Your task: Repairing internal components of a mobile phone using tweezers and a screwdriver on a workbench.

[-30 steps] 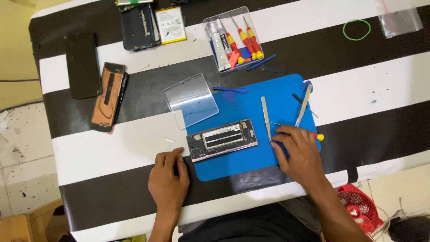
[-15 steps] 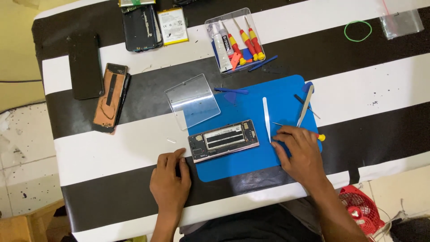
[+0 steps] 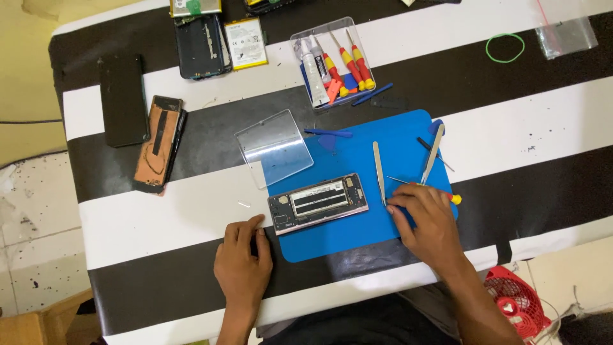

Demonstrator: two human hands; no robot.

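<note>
A clear plastic box (image 3: 332, 61) near the striped bench's (image 3: 543, 140) far edge holds red-and-yellow screwdrivers (image 3: 350, 64). The right hand's (image 3: 426, 220) fingers pinch a small screwdriver (image 3: 440, 193); the left hand (image 3: 242, 259) lies flat, fingers spread, beside the open grey phone (image 3: 318, 203).

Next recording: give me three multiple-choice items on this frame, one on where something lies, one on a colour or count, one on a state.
1. Where does the opened phone frame lie?
A. On the blue mat
B. Inside the clear tool tray
C. On the floor

2. How many red-and-yellow screwdrivers stand in the clear tool tray?
A. One
B. Three
C. Six

3. What is the right hand doing?
A. Resting flat on bare table, away from any tool
B. Lifted high above the table
C. Lying on the mat over a thin red-and-yellow tool

Answers:
1. A, the frame sits on the mat's left part, just right of the left hand.
2. B, three red-and-yellow handles show side by side in the tray.
3. C, the tool's tip and handle end stick out on either side of the fingers.
</note>
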